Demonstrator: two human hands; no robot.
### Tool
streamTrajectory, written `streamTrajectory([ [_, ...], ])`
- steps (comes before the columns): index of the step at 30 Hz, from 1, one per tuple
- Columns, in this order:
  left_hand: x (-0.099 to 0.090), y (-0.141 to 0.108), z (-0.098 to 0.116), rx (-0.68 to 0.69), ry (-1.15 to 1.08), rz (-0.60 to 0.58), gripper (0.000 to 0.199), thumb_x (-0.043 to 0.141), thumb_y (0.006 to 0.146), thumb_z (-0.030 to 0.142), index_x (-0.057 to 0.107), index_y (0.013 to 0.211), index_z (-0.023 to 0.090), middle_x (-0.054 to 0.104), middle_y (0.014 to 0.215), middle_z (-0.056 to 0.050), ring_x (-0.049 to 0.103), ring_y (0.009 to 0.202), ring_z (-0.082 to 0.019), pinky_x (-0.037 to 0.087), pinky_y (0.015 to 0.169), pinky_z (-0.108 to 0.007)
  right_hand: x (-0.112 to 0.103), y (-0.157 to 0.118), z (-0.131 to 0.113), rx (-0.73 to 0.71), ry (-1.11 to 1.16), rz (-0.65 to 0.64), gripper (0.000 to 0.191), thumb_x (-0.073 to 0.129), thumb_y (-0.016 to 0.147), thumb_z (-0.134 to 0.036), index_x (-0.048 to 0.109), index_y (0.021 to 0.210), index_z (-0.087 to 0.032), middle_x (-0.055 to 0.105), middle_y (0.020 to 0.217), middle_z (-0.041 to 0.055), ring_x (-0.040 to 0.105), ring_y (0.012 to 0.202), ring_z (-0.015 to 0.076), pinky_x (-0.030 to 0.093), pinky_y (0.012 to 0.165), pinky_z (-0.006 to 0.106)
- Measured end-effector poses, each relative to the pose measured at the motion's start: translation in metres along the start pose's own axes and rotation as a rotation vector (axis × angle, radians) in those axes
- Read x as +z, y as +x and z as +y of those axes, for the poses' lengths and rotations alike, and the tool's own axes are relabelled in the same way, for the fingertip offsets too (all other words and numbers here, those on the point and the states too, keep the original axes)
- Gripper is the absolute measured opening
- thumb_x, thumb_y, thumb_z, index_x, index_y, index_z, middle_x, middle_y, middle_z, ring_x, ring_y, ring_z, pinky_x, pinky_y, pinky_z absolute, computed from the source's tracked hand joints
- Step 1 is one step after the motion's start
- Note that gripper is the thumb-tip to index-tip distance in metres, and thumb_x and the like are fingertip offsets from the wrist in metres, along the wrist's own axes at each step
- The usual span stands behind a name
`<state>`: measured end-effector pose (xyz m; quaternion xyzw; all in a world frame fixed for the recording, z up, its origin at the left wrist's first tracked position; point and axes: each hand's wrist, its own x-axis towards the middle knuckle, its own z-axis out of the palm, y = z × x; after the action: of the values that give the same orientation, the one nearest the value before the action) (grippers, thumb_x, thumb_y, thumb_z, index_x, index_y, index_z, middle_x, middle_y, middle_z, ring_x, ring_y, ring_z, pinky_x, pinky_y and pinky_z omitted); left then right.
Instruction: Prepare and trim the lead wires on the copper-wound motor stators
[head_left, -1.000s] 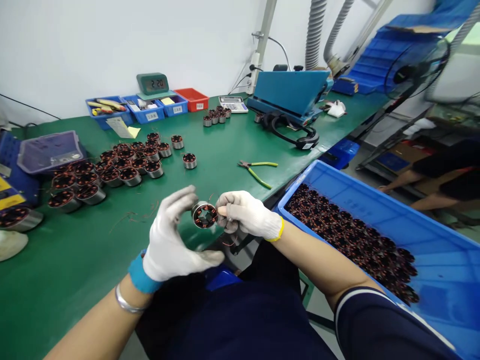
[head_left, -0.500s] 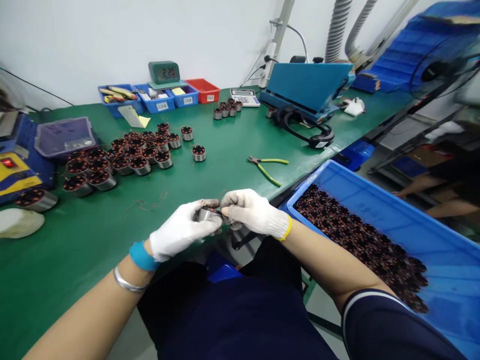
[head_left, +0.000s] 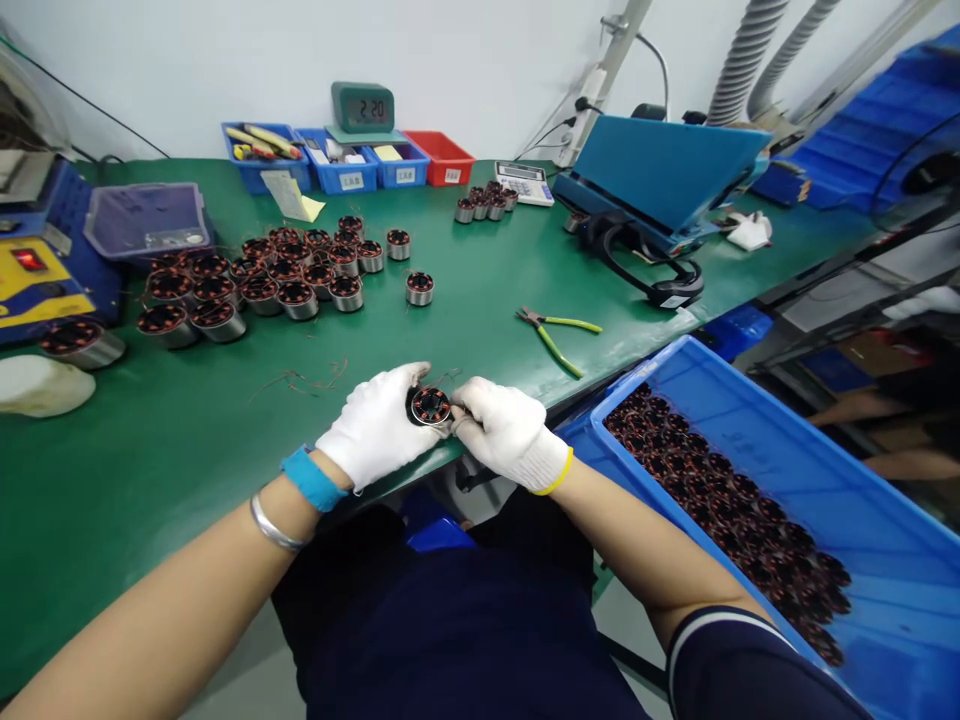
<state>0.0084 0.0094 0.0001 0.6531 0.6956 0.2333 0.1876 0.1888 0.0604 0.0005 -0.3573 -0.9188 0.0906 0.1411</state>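
My left hand (head_left: 390, 425), in a white glove, is wrapped round a motor stator (head_left: 431, 406) with copper windings and a metal shell. The stator's wound face points up toward me, just over the table's front edge. Close against its right side is my right hand (head_left: 501, 425), also gloved, with fingers pinched together. Thin wire ends (head_left: 450, 376) stick out by the stator; whether the right fingertips grip one is hidden. A pair of cutting pliers (head_left: 551, 335) with green handles lies spread on the table to the right. One stator (head_left: 419, 289) stands alone ahead of my hands.
Several stators (head_left: 285, 270) cluster at the left of the green table (head_left: 187, 450). A blue crate (head_left: 750, 390) full of stators is on my right. Small bins (head_left: 442, 160), a clock (head_left: 363, 107) and a calculator (head_left: 525, 184) line the back. Another person's arm (head_left: 855, 408) shows far right.
The stator has been turned in my left hand, so its wound face now shows upward. My right hand has stayed beside it, fingers more curled. The view has shifted slightly.
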Motion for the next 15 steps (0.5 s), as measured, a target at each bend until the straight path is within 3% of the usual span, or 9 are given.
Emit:
streamTrajectory([
  [4, -0.005, 0.001, 0.004, 0.020, 0.052, -0.054, 0.039, 0.058, 0.069, 0.049, 0.067, 0.098, 0.024, 0.068, 0.099, -0.005, 0.064, 0.094, -0.030, 0.051, 0.082, -0.042, -0.005, -0.002, -0.001, -0.100, -0.215, -0.105, 0.027, 0.040, 0.092, -0.032, 0.062, 0.098, -0.018, 0.062, 0.093, 0.0052, 0.055, 0.071, 0.0182, 0.025, 0.058, 0.031],
  [9, -0.009, 0.002, 0.010, -0.020, 0.060, -0.072, 0.039, 0.062, 0.065, 0.051, 0.067, 0.092, 0.023, 0.068, 0.094, -0.005, 0.064, 0.088, -0.031, 0.051, 0.076, -0.041, -0.016, -0.014, 0.002, -0.134, -0.305, -0.238, 0.026, 0.041, 0.090, -0.030, 0.063, 0.095, -0.015, 0.061, 0.090, 0.0089, 0.054, 0.072, 0.0191, 0.023, 0.056, 0.032],
  [12, -0.010, 0.002, 0.009, -0.014, 0.055, -0.090, 0.044, 0.063, 0.063, 0.050, 0.067, 0.096, 0.022, 0.068, 0.097, -0.006, 0.064, 0.089, -0.031, 0.051, 0.079, -0.042, -0.030, -0.023, 0.015, -0.106, -0.050, -0.299, 0.025, 0.043, 0.090, -0.028, 0.064, 0.094, -0.016, 0.063, 0.087, 0.0070, 0.056, 0.074, 0.0172, 0.033, 0.062, 0.029],
  [15, -0.009, 0.002, 0.004, 0.022, 0.032, -0.109, 0.047, 0.063, 0.064, 0.048, 0.066, 0.102, 0.022, 0.067, 0.099, -0.006, 0.064, 0.092, -0.030, 0.051, 0.082, -0.042, -0.039, -0.022, 0.030, 0.116, 0.348, -0.301, 0.025, 0.049, 0.087, -0.034, 0.065, 0.095, -0.017, 0.064, 0.086, 0.0059, 0.058, 0.075, 0.0159, 0.043, 0.067, 0.028],
])
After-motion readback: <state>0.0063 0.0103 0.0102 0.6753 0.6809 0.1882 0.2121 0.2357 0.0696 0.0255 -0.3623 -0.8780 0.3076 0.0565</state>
